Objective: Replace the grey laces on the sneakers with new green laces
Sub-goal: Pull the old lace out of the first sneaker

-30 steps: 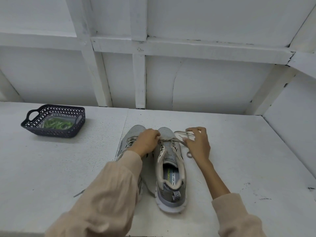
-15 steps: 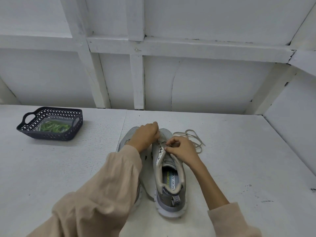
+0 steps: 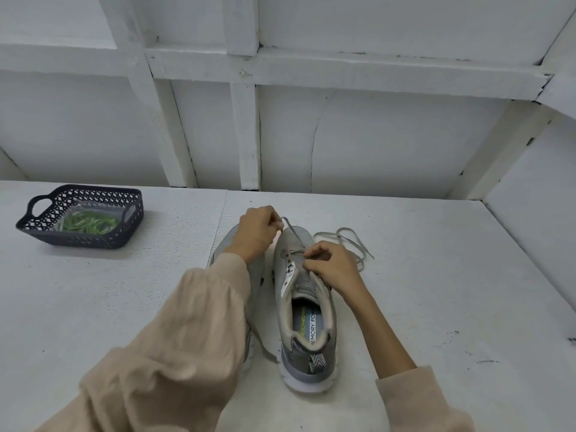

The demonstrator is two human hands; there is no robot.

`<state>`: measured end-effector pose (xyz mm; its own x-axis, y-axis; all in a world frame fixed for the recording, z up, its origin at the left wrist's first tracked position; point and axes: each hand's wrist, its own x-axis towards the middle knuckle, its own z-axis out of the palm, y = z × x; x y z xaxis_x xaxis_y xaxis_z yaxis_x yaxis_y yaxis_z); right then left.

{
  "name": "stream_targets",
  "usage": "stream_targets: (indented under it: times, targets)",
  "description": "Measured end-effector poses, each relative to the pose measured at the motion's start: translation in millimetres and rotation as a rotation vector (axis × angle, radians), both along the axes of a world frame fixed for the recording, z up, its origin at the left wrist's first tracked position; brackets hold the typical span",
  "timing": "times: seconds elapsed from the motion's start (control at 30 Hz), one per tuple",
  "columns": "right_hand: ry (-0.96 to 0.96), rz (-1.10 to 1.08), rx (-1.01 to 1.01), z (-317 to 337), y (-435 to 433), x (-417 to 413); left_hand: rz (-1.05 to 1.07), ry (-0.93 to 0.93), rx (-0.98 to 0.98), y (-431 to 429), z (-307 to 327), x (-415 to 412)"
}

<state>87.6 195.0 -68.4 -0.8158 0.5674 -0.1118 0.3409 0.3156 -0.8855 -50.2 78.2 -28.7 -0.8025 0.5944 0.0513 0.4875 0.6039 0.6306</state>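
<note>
Two grey sneakers stand side by side on the white table, toes pointing away from me. The right sneaker [image 3: 307, 325] is in full view; the left sneaker [image 3: 225, 244] is mostly hidden under my left sleeve. My left hand [image 3: 258, 233] pinches one end of the grey lace [image 3: 350, 244] above the toe of the right sneaker. My right hand [image 3: 330, 268] pinches the lace at the lowest eyelets. The loose part of the lace lies coiled on the table to the right of the toe. Green laces [image 3: 88, 222] lie in a basket at the far left.
The dark perforated basket [image 3: 124, 235] with handles stands at the back left of the table [image 3: 452, 291]. A white panelled wall rises behind the table and a white side wall closes it on the right.
My right hand came back from the loose lace beside the shoe to the lowest eyelets. My left hand has lifted a lace end up and away over the toe.
</note>
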Motion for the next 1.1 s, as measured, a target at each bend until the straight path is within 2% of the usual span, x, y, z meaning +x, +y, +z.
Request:
stream_targets:
  times: [0.1, 0.2, 0.27, 0.37, 0.43, 0.5, 0.57, 0.6, 0.67, 0.77, 0.8, 0.83, 0.93, 1.0, 1.1]
  targets:
    - [0.01, -0.013, -0.051, -0.4, 2.1, 1.6, -0.051, -0.069, -0.107, 0.2, 3.1, 2.2]
    - [0.022, -0.02, -0.072, -0.6, 2.1, 2.1, -0.164, -0.244, -0.213, 0.2, 3.4, 4.1]
    - [0.025, -0.023, -0.083, 0.1, 1.8, 2.6, -0.136, -0.243, -0.13, 2.0, -0.9, 2.3]
    - [0.036, -0.02, -0.121, 1.7, 2.3, 4.1, 0.056, -0.13, 0.09, 2.6, -5.1, -1.1]
    - [0.045, -0.025, -0.138, 2.6, 2.5, 5.4, 0.094, -0.097, 0.13, 1.9, -3.4, -3.1]
    - [0.049, -0.034, -0.142, 2.6, 2.6, 6.1, 0.003, -0.111, -0.019, -0.9, -0.1, -4.0]
    - [0.052, -0.038, -0.14, 1.9, 1.8, 6.0, -0.121, -0.197, -0.221, -5.4, 3.4, -0.3]
    - [0.052, -0.038, -0.139, 1.9, 1.6, 6.0, -0.163, -0.252, -0.259, -6.3, 3.6, 1.0]
    - [0.051, -0.036, -0.142, 2.0, 2.0, 6.0, -0.139, -0.243, -0.188, -5.6, 2.0, 1.1]
    - [0.054, -0.028, -0.159, 2.3, 2.1, 6.3, 0.107, -0.114, 0.105, -4.9, 3.7, -6.2]
    - [0.055, -0.031, -0.16, 1.9, 2.1, 6.3, 0.14, -0.104, 0.14, -5.8, 8.0, -8.8]
    - [0.055, -0.034, -0.161, 1.6, 2.0, 6.4, 0.116, -0.097, 0.093, -7.0, 12.2, -10.1]
    - [0.063, -0.035, -0.16, 0.5, 2.2, 6.5, -0.026, -0.139, -0.221, -11.7, 13.4, -2.7]
    - [0.07, -0.035, -0.167, 0.4, 2.2, 6.8, -0.091, -0.215, -0.265, -12.5, 6.8, 5.9]
    - [0.075, -0.03, -0.166, 0.8, 2.3, 7.3, -0.093, -0.202, -0.235, -9.3, 0.9, 10.0]
